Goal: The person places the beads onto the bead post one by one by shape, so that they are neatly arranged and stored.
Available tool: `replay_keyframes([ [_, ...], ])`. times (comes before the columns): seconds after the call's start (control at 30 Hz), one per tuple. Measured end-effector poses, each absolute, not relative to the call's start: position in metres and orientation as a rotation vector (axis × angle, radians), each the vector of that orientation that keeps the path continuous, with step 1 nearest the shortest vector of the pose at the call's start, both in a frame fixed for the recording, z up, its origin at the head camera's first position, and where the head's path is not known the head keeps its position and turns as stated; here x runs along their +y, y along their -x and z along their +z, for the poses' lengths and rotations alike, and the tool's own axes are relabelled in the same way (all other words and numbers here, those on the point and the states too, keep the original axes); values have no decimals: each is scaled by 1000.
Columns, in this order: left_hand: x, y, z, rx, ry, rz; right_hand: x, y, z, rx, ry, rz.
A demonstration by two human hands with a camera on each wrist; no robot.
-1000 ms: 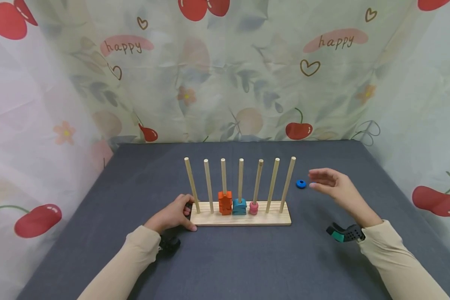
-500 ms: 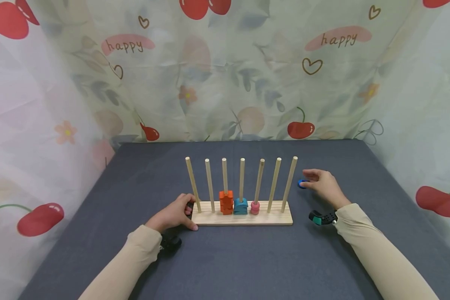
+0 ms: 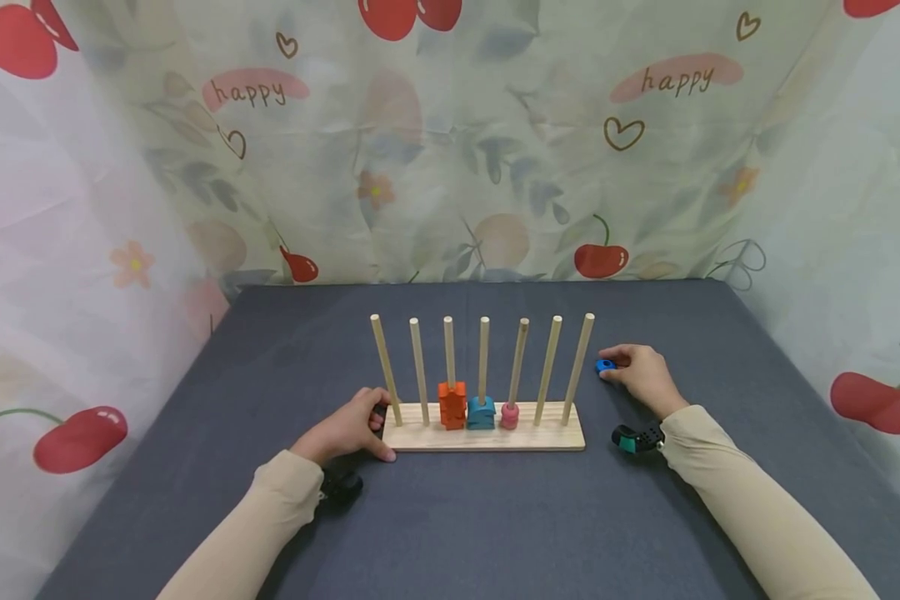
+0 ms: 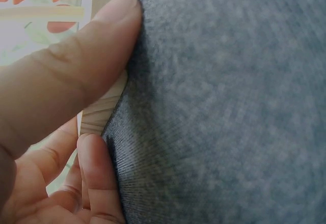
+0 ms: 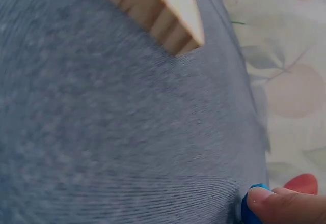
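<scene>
A wooden board (image 3: 555,439) bears a row of several upright pegs. My left hand (image 3: 350,427) grips the board's left end, its thumb (image 4: 114,25) along the front edge and the fingers round the end. My right hand (image 3: 645,373) pinches a small blue ring (image 3: 604,366) at its side, just right of the rightmost peg (image 3: 577,367). In the right wrist view the blue ring (image 5: 250,211) shows at the lower right, partly hidden by a fingertip. Orange pieces (image 3: 452,406), a teal-blue piece (image 3: 482,413) and pink pieces (image 3: 509,416) sit on three middle pegs.
A dark grey cloth covers the table (image 3: 465,525). Patterned curtains (image 3: 450,167) with cherries close off the back and both sides. Black straps are worn at both wrists, the right one (image 3: 637,437) with a green patch.
My right hand has come in from the right to the blue ring and taken it between thumb and fingers. The left hand and the board stay in place.
</scene>
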State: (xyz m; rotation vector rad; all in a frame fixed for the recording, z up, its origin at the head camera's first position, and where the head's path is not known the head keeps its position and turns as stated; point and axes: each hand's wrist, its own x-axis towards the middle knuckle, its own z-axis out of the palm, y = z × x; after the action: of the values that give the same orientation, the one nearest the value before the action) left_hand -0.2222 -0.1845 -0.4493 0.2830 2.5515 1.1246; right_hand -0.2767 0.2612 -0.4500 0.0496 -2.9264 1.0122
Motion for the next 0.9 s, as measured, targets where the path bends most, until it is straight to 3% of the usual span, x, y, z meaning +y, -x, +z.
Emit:
replay_keyframes([
  [0.23,-185,222,-451,2544,-284,1129,259,270,-429,-2891,-28,1160],
  [0.63,-186,223,-451,2546,-296,1139,239,232,-341,-2661,-112,1460],
  [0.9,-186,223,-452,2543,-271,1131,222,208,-302,-2422,-216,1580],
])
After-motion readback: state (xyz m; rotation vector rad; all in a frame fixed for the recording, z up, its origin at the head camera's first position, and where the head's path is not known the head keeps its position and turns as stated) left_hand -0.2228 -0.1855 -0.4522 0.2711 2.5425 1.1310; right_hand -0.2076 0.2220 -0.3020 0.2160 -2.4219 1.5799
